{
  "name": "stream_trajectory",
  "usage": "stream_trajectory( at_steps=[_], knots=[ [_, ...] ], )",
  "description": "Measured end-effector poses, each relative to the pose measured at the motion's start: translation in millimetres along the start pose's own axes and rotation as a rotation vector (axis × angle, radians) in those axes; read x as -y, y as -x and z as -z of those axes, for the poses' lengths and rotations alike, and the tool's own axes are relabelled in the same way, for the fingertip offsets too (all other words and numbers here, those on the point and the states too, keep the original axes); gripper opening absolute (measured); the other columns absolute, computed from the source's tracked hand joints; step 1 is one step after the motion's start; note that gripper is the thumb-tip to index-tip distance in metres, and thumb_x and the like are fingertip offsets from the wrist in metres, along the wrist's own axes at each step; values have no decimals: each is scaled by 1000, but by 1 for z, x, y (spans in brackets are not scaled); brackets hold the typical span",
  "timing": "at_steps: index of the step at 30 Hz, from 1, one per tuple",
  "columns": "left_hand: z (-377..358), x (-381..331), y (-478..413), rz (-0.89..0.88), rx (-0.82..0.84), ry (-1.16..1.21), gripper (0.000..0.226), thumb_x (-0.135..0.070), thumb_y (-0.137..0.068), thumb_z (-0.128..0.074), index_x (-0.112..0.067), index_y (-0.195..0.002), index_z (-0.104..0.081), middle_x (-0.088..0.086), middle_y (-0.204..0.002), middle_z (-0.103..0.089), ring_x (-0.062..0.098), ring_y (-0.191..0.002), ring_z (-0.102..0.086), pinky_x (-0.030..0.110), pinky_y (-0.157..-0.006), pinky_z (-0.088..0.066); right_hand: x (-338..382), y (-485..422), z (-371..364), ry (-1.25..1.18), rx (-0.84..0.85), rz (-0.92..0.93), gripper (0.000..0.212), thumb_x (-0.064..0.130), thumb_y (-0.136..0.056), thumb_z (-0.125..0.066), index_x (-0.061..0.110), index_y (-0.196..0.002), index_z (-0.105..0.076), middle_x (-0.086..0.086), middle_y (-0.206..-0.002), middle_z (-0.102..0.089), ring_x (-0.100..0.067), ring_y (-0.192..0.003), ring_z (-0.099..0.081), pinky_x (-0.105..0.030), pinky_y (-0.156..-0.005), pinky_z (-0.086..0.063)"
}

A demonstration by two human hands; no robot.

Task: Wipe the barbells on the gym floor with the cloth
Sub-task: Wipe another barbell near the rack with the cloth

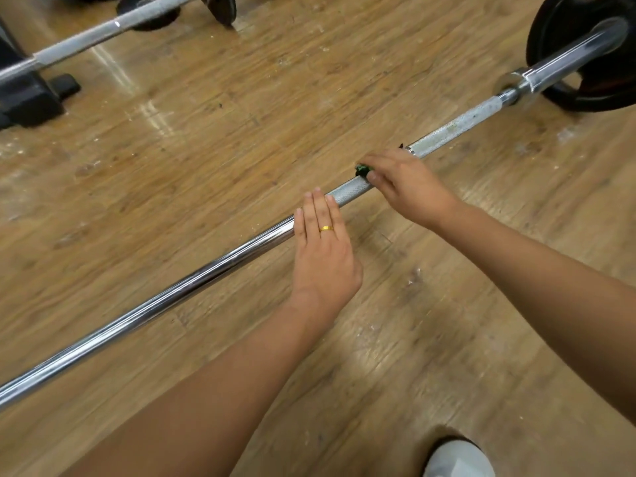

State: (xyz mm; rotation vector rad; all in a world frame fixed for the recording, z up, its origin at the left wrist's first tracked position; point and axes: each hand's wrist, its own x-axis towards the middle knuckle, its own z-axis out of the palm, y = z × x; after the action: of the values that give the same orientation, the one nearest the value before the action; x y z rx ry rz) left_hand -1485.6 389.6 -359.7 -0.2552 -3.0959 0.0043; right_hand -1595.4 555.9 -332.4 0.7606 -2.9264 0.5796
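On the wooden floor (pixel 241 98), the right hand (pixel 406 187) closes around a green cloth (pixel 362 171) pressed on the near barbell (pixel 206 273), while the left hand (pixel 323 256) rests flat, fingers open, on the bar.

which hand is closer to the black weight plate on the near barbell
Right. The right hand grips the cloth on the bar, toward the black weight plate; the left hand rests flat farther down the shaft.
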Motion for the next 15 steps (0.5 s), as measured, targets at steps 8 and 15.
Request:
stream_trajectory(
  at_steps=[8,15],
  knots=[
    [9,-22,1,51,-23,76,87,-36,-91,-46,11,-154,-11,31,-161,-13,44,-151,-11,54,-124,-8,18,19,1,-30,41,45,35,13,-98,-46,-2,-124,-65,-16,-124,-66,-33,-118,-56,-35,-105,-37],
    [4,-21,18,-22,-35,48,88,-36,-91,-47,9,-155,-8,29,-163,-12,40,-153,-8,50,-126,-5,9,31,3,-13,-44,-102,34,11,-97,-46,0,-124,-64,-18,-123,-66,-39,-114,-58,-45,-103,-42]
  ],
)
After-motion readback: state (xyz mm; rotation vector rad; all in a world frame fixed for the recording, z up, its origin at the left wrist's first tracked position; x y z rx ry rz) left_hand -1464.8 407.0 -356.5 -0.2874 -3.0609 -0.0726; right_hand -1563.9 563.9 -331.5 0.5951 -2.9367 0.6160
